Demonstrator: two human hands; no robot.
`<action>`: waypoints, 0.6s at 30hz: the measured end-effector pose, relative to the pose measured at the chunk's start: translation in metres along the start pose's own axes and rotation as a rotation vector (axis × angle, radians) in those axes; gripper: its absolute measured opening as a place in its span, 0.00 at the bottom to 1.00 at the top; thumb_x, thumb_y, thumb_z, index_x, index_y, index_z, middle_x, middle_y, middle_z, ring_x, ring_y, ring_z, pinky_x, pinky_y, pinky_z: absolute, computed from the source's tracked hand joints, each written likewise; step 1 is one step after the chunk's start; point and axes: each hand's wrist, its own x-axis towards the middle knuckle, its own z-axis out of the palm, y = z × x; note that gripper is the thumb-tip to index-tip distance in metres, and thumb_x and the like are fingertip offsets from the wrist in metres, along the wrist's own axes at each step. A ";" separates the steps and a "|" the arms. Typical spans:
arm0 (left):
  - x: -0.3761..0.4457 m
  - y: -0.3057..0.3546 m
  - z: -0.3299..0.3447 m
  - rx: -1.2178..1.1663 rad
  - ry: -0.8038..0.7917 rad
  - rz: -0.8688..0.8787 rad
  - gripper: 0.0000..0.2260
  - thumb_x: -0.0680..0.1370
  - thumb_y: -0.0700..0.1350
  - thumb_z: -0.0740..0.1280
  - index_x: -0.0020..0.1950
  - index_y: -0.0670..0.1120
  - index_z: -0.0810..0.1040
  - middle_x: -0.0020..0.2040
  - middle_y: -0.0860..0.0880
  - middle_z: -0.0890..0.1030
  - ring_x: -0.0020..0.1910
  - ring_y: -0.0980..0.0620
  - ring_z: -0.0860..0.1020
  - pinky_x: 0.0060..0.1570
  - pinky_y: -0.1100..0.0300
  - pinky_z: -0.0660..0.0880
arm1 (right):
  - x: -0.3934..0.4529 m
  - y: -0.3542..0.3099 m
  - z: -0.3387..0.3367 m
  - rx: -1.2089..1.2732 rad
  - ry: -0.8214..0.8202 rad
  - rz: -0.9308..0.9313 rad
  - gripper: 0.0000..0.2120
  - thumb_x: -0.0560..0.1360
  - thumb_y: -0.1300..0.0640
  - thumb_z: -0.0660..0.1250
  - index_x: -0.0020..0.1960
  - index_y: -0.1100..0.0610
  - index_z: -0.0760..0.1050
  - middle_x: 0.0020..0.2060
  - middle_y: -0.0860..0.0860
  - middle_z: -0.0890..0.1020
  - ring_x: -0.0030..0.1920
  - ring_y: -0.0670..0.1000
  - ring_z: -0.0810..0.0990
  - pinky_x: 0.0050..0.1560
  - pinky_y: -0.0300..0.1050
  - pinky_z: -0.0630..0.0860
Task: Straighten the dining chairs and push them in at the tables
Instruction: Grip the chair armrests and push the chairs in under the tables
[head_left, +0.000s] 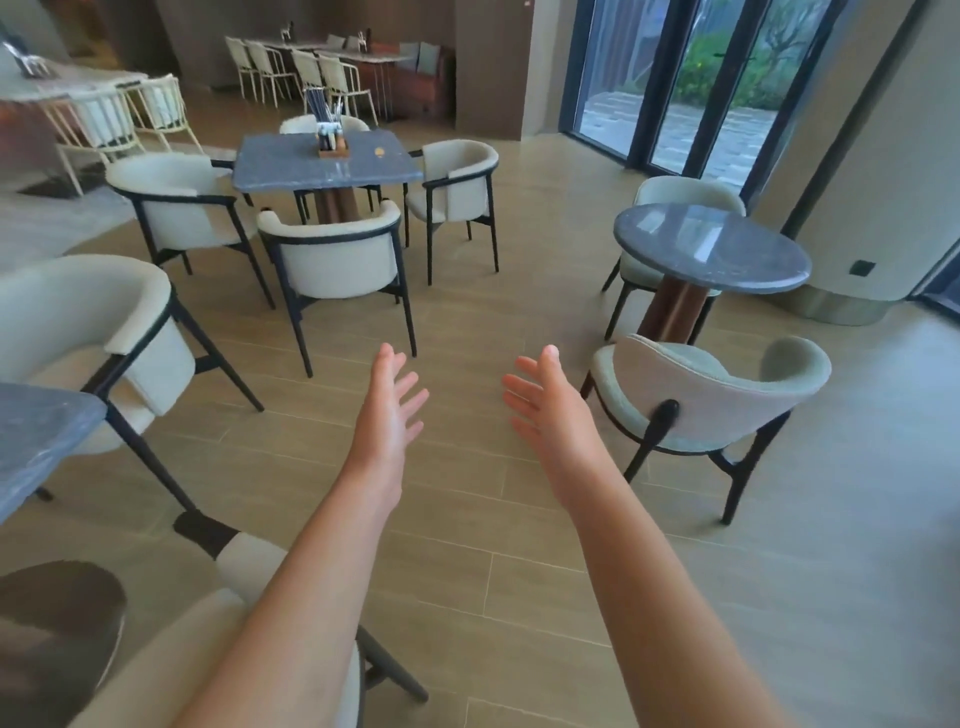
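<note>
Chairs ring the tables across the tiled floor (519, 332), and the nearest cream chair (291, 639) sits under the left forearm. Both arms reach forward over bare floor, left hand (390, 402) and right hand (545, 402) spread wide, gripping nothing. Beyond the right hand a pale green chair (722, 400) stands turned askew, apart from the round table (711, 247). Farther left, four cream chairs surround the square table (322, 161).

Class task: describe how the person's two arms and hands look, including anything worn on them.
Both forearms are bare, with no sleeve in view. The left hand and right hand wear no gloves; no rings, watch or bracelets show on them or the wrists. No markings are visible.
</note>
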 end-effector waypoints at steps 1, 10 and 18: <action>0.016 0.001 -0.006 -0.009 0.038 -0.007 0.29 0.83 0.66 0.48 0.79 0.54 0.64 0.76 0.49 0.71 0.68 0.51 0.75 0.73 0.42 0.66 | 0.018 -0.001 0.009 -0.011 -0.024 0.010 0.29 0.84 0.38 0.48 0.76 0.53 0.68 0.69 0.52 0.77 0.68 0.51 0.75 0.73 0.54 0.68; 0.103 -0.004 -0.095 -0.131 0.557 -0.068 0.28 0.83 0.66 0.49 0.77 0.53 0.68 0.75 0.49 0.72 0.66 0.51 0.75 0.74 0.43 0.64 | 0.150 0.026 0.143 -0.168 -0.497 0.182 0.30 0.83 0.37 0.48 0.76 0.54 0.68 0.68 0.52 0.77 0.66 0.51 0.77 0.72 0.55 0.68; 0.058 -0.021 -0.183 -0.302 1.042 -0.124 0.26 0.83 0.64 0.49 0.74 0.52 0.71 0.72 0.48 0.74 0.62 0.51 0.76 0.73 0.45 0.64 | 0.139 0.067 0.272 -0.324 -0.931 0.343 0.29 0.84 0.38 0.48 0.75 0.54 0.68 0.68 0.52 0.77 0.67 0.51 0.76 0.73 0.54 0.67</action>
